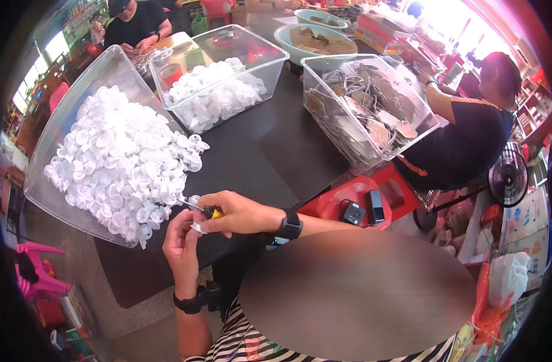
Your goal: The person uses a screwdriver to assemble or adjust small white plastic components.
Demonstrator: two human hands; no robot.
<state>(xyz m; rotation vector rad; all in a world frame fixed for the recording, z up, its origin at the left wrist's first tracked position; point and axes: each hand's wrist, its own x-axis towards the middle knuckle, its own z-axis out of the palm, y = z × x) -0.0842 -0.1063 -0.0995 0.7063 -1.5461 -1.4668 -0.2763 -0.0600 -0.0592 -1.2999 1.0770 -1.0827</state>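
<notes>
My left hand pinches a small white plastic piece near the front edge of the black table. My right hand grips a small screwdriver with a yellow and black handle, its thin metal tip pointing left toward the pile. Just left of both hands lies a tipped clear bin spilling several white plastic caps onto the table. Both wrists wear black bands.
A second clear bin of white caps and a clear bin of brown tags and cords stand farther back. Two other people sit at the table, far left and right. A red stool holds small black devices; a fan stands right.
</notes>
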